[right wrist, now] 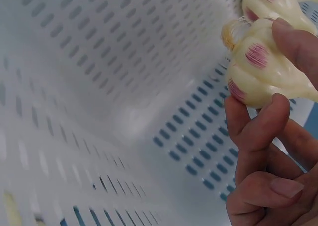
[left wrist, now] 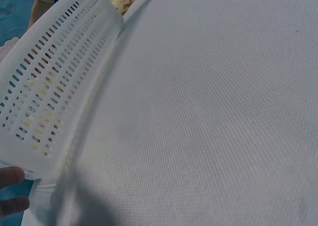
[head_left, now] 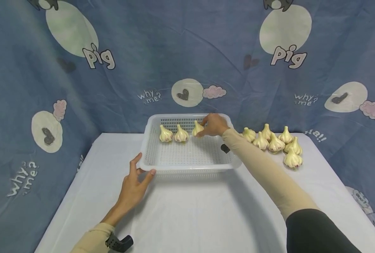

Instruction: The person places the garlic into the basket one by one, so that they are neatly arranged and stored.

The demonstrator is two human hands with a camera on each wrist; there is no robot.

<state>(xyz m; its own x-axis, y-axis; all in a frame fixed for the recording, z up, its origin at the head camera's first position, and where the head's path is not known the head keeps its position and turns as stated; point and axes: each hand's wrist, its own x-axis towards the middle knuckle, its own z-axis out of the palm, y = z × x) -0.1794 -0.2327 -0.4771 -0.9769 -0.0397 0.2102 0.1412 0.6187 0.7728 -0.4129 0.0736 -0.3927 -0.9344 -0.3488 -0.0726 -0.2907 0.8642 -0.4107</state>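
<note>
A white perforated plastic basket (head_left: 187, 167) stands at the far side of the table. My left hand (head_left: 133, 189) holds its near left corner, thumb at the front and fingers along the left side; two fingertips (left wrist: 12, 179) show at the corner in the left wrist view. Inside the basket, my right hand (head_left: 215, 125) pinches a garlic bulb (right wrist: 258, 62) between thumb and fingers, stem pointing up in the head view. To its left, two garlic bulbs (head_left: 166, 134) stand upright in a row along the back. Part of the held bulb is hidden by the fingers.
Several more garlic bulbs (head_left: 276, 143) are grouped on the white table (head_left: 187, 211) to the right of the basket, partly behind my right sleeve (head_left: 263, 168). A blue printed cloth (head_left: 187, 52) hangs behind and beside the table.
</note>
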